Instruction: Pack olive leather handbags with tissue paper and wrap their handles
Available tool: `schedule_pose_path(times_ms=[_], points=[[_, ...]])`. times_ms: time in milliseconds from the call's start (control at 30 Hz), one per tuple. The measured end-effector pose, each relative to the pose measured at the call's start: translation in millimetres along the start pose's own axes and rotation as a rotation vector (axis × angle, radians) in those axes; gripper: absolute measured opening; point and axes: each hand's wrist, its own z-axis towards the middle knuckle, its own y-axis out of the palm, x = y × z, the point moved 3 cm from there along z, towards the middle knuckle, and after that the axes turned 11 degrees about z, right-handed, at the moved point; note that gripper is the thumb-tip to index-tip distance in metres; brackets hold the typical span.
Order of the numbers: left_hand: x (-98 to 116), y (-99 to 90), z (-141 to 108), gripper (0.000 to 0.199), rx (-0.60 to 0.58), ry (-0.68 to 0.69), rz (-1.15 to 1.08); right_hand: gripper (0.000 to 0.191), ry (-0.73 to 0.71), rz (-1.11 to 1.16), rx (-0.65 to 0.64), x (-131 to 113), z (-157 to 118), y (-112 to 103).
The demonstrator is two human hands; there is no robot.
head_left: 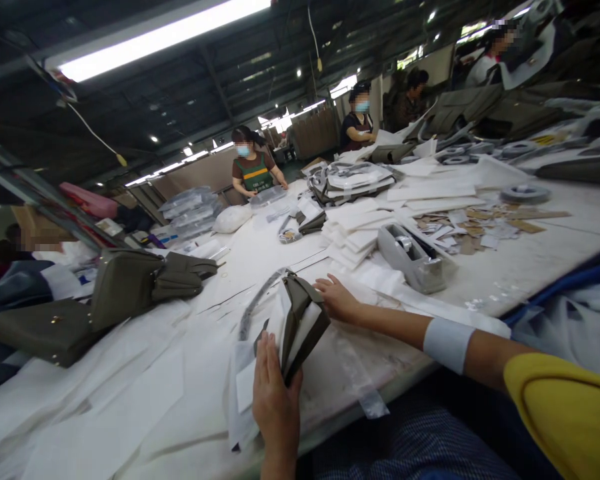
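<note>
A small dark olive bag [305, 313] with white paper between its parts stands near the table's front edge. My left hand [276, 393] wraps round its near side and the white sheet there, fingers pressed together and thumb on the dark panel. At the far right side of the bag is my right hand [336, 300], palm down with its fingers apart, close to the bag; whether it touches is unclear. A wrapped handle [260, 297] curves up behind the bag's left side. Clear plastic film [367, 383] hangs over the table edge.
A grey tape dispenser [413, 260] stands right of my right hand, with stacked white sheets [350, 230] behind it. Olive bags [125, 287] lie at the left. Paper scraps [473, 230] cover the right side. Several people sit or stand across the table [510, 280].
</note>
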Motion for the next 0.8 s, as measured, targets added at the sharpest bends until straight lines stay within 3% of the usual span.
schedule_pose_path(times_ms=[133, 300, 367, 467, 533, 667, 800], points=[[-1, 1.1, 0, 0.081, 0.012, 0.003, -0.022, 0.024, 0.047, 0.019, -0.071, 0, -26, 2], [-2, 0.3, 1, 0.080, 0.017, -0.014, -0.034, 0.021, 0.109, 0.031, -0.042, 4, -19, -4], [-4, -0.2, 1, 0.081, 0.009, -0.035, -0.028, 0.031, 0.137, 0.059, -0.028, 13, -14, -9], [-4, -1.1, 1, 0.082, -0.008, -0.064, -0.012, 0.061, 0.150, 0.126, -0.066, 31, -11, -16], [-3, -1.6, 1, 0.083, -0.011, -0.065, -0.008, 0.066, 0.145, 0.175, -0.121, 42, -10, -19], [-2, -1.6, 1, 0.082, 0.005, -0.052, -0.012, 0.045, 0.188, 0.226, -0.156, 58, -7, -23], [-4, 0.4, 0, 0.081, -0.010, -0.054, 0.000, 0.032, 0.284, 0.265, -0.170, 63, 15, -27]])
